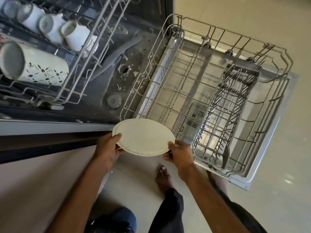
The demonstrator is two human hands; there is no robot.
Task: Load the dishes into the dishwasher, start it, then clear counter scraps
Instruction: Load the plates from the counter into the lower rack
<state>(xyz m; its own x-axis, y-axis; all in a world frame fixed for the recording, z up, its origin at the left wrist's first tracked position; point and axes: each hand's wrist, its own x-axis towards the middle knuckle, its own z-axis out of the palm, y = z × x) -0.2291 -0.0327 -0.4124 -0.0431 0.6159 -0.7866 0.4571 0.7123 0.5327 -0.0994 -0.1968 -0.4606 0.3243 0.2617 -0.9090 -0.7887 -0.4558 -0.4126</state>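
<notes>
Plate (pixel 143 137), one, cream, is at lower centre of the frame, its rim pinched by left grip (pixel 107 147) and right grip (pixel 180 153); four white mugs (pixel 75 36) stand in the upper rack (pixel 101 36), upper left.

Head-worn view looks steeply down — close over the pulled-out rack (pixel 193 84) and floor (pixel 252 17).
</notes>
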